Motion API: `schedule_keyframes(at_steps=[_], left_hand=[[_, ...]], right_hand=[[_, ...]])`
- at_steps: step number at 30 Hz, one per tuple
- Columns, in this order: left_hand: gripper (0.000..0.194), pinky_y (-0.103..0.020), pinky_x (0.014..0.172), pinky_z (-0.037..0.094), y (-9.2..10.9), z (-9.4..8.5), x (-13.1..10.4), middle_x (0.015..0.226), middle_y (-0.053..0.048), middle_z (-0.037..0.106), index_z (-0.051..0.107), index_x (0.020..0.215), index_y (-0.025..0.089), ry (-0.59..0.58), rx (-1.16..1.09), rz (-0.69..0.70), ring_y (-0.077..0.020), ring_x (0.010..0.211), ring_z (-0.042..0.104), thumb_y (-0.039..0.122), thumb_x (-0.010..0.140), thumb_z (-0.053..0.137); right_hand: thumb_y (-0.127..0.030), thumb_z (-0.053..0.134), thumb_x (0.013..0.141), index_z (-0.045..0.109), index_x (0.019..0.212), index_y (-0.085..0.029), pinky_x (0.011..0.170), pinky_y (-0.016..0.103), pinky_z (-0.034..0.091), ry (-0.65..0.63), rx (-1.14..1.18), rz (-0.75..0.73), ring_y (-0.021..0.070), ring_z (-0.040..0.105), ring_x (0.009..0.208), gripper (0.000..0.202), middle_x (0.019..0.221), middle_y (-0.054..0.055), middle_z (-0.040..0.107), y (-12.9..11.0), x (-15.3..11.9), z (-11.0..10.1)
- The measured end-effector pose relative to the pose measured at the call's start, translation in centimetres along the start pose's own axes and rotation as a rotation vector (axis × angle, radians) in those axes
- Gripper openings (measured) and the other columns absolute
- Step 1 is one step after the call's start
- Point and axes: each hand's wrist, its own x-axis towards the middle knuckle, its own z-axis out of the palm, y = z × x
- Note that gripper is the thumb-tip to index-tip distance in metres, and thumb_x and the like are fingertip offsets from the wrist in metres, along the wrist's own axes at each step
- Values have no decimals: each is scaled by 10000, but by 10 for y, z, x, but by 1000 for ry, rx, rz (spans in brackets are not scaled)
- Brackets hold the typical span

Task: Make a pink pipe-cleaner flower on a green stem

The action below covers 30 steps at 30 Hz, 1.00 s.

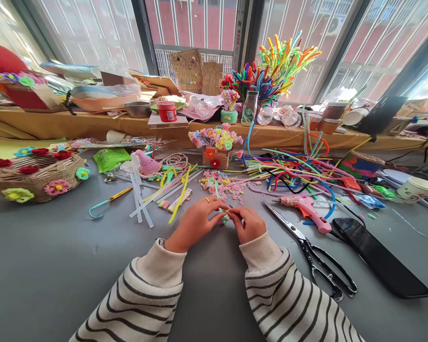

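Striped sleeves [135,299] nearest us | left hand [193,223]: thumb and fingers narrowed, pinching | green-and-yellow fuzzy piece [227,212], between both hands, just near of the pink scraps [231,188]: we judge it light, soft, bendy (wire-cored, probably), best pinched by its ends | right hand [248,225]: fingertips drawn together on its right side | scissors [297,232], right of us.

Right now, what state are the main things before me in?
Left hand, pinching small fuzzy piece
Right hand, pinching at same piece
Scissors, lying flat, blades apparently closed
Glue gun, lying on its side
Glass bottle, upright
Clear plastic cups, tipped over
Pipe cleaner pile, loosely tangled
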Motion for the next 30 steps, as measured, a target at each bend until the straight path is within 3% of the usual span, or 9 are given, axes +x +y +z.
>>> schedule_keyframes(at_steps=[7, 16, 20, 24, 27, 30], left_hand=[[210, -260, 681, 364, -2, 6, -1, 753, -28, 577, 565, 767, 186, 71, 271, 84, -136, 742, 491, 260, 759, 368], [190, -269, 654, 361, -1, 6, -1, 747, -24, 573, 561, 751, 197, 65, 338, 76, -143, 731, 495, 258, 751, 381], [179, -279, 693, 372, 1, 6, -2, 790, -26, 571, 556, 802, 203, 96, 156, -1, -146, 760, 498, 263, 735, 402], [307, -240, 616, 421, 4, 9, -1, 826, -27, 573, 476, 977, 194, 119, -288, -189, -120, 681, 527, 307, 693, 454], [227, -217, 567, 426, 6, 12, 0, 727, -18, 581, 540, 816, 161, 35, -541, -277, -110, 605, 527, 325, 684, 454], [208, -213, 575, 413, 10, 15, 0, 615, 3, 563, 562, 722, 149, 58, -615, -327, -100, 553, 509, 324, 681, 456]], right_hand=[[-242, 435, 745, 579, 687, -156, 550, 239, 387, 16, -31, 12, 132, 494, 578, 177, 622, 25, 584, 2, -1, 2], [-200, 428, 741, 579, 733, -141, 592, 247, 386, 14, -30, -17, 138, 495, 612, 162, 664, 35, 591, 4, -2, 5], [-199, 435, 731, 566, 707, -151, 555, 236, 387, 19, 12, 28, 123, 486, 561, 141, 635, 20, 582, 0, 0, 2], [-213, 458, 707, 551, 679, -149, 486, 212, 383, 62, 107, 123, 95, 475, 487, 116, 607, 13, 568, -4, 3, -1], [-229, 467, 701, 547, 667, -146, 447, 196, 373, 92, 176, 159, 90, 478, 484, 120, 605, 15, 565, -6, 3, -3], [-248, 470, 704, 546, 657, -147, 427, 192, 363, 98, 211, 161, 88, 471, 477, 135, 585, 11, 557, -9, 1, -1]])
